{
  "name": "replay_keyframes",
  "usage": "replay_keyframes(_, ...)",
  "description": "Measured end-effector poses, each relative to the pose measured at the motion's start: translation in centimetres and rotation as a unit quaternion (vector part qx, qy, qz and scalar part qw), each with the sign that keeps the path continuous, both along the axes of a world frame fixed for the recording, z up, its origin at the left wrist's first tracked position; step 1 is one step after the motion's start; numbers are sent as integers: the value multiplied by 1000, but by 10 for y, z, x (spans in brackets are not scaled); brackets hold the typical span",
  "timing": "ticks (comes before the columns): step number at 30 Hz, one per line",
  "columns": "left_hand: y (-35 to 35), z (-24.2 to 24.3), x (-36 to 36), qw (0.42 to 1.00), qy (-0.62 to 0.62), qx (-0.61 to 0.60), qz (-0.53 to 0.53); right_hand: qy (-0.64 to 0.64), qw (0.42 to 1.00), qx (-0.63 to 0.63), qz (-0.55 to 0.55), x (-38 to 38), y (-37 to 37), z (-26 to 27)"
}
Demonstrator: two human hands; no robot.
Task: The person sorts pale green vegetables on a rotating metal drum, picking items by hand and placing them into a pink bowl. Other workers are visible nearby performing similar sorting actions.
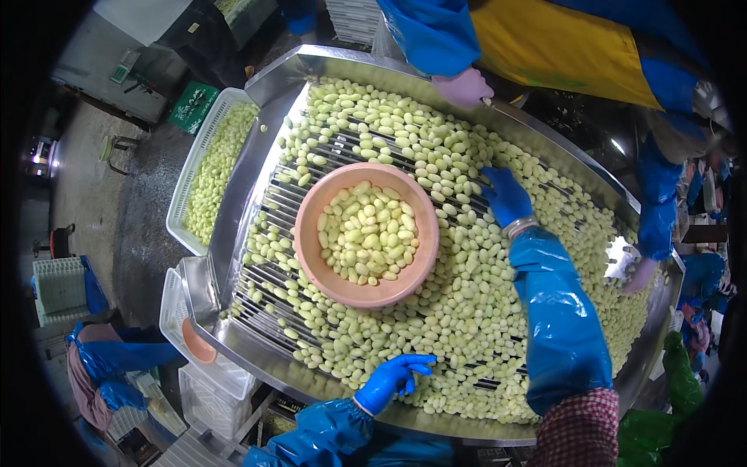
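Pale green, oval grape-like fruits [473, 292] cover much of a metal sorting table with dark rollers [262, 309]. A pink plastic basin [367, 298], partly filled with larger fruits [367, 233], sits on the rollers between the two arms and the table's left end. My left hand [388, 379], in a blue glove, hovers at the near edge of the fruits, fingers apart, holding nothing that I can see. My right hand [506, 195], also blue-gloved, reaches over the fruits right of the basin, palm down with fingers spread; what lies under its palm is hidden.
The table's raised metal rim [257, 365] runs around the fruits. A white crate [175, 216] of fruits stands off the left end; another white crate [169, 298] holds a pink basin [198, 341]. Across the table are co-workers' pink-gloved hands [464, 87], [640, 275]. Another person bends at lower left.
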State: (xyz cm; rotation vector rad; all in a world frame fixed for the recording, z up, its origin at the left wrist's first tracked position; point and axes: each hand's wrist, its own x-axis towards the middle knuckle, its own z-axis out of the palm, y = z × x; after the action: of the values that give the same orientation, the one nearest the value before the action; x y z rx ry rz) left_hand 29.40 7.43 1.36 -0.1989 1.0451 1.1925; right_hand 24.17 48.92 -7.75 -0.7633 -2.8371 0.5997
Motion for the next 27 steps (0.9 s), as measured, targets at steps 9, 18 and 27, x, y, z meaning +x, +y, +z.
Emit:
replay_keyframes(9,30,73,-68,975,72,-1,208,108,983,-95,-116,11,12,-4)
replay_keyframes(18,77,49,-141,835,490,33,248,210,920,-317,-96,-37,-117,97)
replay_keyframes(27,30,46,-73,915,354,4,192,-12,995,25,-100,-92,-19,-17)
